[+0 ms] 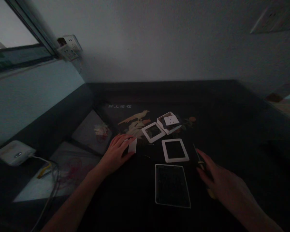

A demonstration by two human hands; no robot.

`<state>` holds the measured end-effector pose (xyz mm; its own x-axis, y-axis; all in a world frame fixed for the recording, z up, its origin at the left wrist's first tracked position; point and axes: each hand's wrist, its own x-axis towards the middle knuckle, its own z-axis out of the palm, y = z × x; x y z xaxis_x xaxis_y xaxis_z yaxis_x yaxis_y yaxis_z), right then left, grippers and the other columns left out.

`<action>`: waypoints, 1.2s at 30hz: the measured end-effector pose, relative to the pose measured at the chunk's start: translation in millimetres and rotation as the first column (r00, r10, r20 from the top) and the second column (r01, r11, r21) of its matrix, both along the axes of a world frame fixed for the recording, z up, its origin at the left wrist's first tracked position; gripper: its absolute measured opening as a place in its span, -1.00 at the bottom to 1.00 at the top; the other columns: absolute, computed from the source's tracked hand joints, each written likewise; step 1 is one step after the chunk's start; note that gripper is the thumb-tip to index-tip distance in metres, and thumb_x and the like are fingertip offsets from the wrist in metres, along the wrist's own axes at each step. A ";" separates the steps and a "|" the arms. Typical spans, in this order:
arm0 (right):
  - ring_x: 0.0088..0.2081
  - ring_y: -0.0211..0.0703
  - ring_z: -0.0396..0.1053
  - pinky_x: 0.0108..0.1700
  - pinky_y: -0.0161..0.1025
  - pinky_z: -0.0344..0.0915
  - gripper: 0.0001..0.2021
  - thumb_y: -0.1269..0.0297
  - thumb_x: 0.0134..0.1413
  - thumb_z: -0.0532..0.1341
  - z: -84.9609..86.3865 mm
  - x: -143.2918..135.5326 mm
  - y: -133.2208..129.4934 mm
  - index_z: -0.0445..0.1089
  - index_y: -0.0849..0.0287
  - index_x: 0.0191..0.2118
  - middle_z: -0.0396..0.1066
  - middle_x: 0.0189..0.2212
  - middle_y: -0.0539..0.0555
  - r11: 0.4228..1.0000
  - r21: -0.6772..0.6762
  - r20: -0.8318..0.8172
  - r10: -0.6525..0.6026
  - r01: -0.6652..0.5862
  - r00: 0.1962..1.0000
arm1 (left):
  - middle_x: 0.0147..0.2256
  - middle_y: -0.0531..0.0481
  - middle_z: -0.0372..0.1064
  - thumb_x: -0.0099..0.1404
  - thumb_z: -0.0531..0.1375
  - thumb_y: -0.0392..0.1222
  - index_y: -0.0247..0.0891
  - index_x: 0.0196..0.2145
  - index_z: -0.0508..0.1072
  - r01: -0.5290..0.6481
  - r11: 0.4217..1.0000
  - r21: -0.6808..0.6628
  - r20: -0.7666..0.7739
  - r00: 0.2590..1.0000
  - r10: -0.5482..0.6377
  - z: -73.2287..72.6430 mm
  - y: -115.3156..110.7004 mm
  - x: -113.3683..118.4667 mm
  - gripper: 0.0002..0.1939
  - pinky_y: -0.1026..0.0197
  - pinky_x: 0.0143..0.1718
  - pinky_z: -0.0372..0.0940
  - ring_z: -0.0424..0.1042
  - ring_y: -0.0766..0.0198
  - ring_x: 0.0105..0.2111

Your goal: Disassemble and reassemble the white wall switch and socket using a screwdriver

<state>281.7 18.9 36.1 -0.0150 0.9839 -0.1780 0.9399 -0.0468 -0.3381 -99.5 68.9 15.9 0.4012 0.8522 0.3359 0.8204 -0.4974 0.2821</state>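
Now your left hand (116,151) pinches a small white piece (132,145) near the table's (232,129) middle; your right hand (217,180), fingers curled, grips a screwdriver (198,158) beside the frame (175,150).

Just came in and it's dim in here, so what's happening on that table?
A person sits at a dark table with socket parts spread out. The left hand rests on a small white piece. The right hand grips a dark, thin tool, probably a screwdriver. Between the hands lie two white frames, a socket and a dark tray.
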 end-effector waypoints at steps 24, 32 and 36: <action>0.14 0.05 0.42 0.07 0.02 0.47 -0.57 0.30 0.20 0.27 42.2 -45.9 -15.8 0.29 0.07 0.17 0.39 0.17 0.21 0.730 0.556 -0.207 0.584 -0.397 0.785 | 0.10 -0.23 0.43 0.28 0.35 -0.03 -0.19 0.12 0.27 0.316 0.949 0.016 0.295 0.905 -0.306 48.5 -43.4 81.4 -0.46 0.01 0.08 0.43 0.46 0.06 0.09; 0.25 0.01 0.30 0.20 0.00 0.37 -0.52 0.37 0.08 0.37 43.0 -42.2 -16.4 0.30 0.11 0.12 0.28 0.27 0.23 0.809 0.430 -0.360 0.560 -0.400 0.746 | 0.04 -0.30 0.49 0.31 0.29 0.06 -0.22 -0.02 0.24 0.397 0.908 0.135 0.309 0.853 -0.420 51.4 -42.8 104.8 -0.55 0.06 -0.01 0.49 0.52 0.07 0.04; 0.24 -0.05 0.31 0.20 -0.05 0.36 -0.59 0.42 0.13 0.31 40.5 -42.0 -18.9 0.30 0.12 0.09 0.30 0.25 0.22 0.805 0.418 -0.358 0.573 -0.422 0.737 | 0.08 -0.32 0.45 0.31 0.29 0.03 -0.20 -0.05 0.21 0.385 0.916 0.116 0.317 0.859 -0.401 41.8 -47.8 107.7 -0.58 0.05 -0.01 0.50 0.51 0.06 0.07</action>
<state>239.6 0.0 76.6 -0.5202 0.8109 0.2679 0.5345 0.5538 -0.6385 8.1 21.0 57.7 0.5595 0.6270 0.5421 0.4186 -0.7783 0.4680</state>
